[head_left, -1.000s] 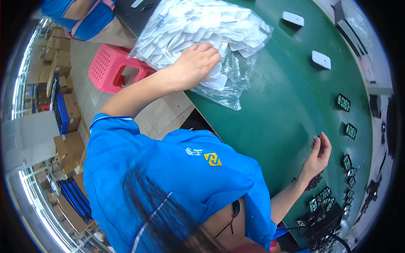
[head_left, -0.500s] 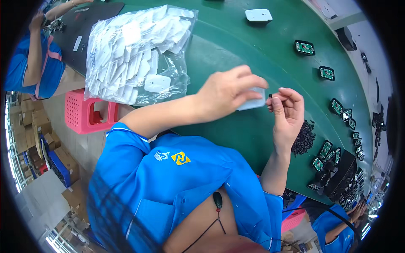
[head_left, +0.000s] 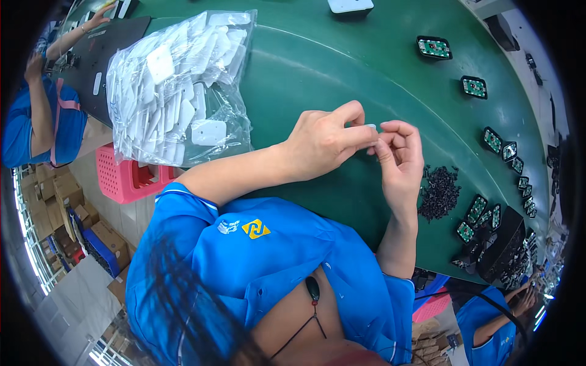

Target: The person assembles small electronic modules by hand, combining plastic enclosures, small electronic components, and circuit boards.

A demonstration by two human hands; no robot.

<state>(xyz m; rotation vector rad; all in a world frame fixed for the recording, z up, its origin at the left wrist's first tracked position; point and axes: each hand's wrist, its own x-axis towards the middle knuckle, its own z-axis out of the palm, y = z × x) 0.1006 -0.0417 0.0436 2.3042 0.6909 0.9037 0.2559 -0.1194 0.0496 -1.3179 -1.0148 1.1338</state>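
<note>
My left hand is closed, thumb and fingers bent together, over the table. A small whitish edge of a white plastic cover shows at its fingertips; the rest is hidden by the hand. Close against those fingertips is my right hand, its thumb and index finger pinched together and the other fingers curled. What lies in this pinch is hidden. Beside my right wrist is a pile of small black parts. To the left of my left hand lies a clear plastic bag full of white plastic covers.
Black housings with green circuit boards stand along the right of the green table. A white-topped housing is at the far edge. A black bin stands at the lower right. Co-workers sit left and lower right, near a pink stool.
My hands have come closer together. The white cover, broadly visible before, is now mostly hidden, and the small black part at my right fingertips no longer shows. The view has shifted slightly.
</note>
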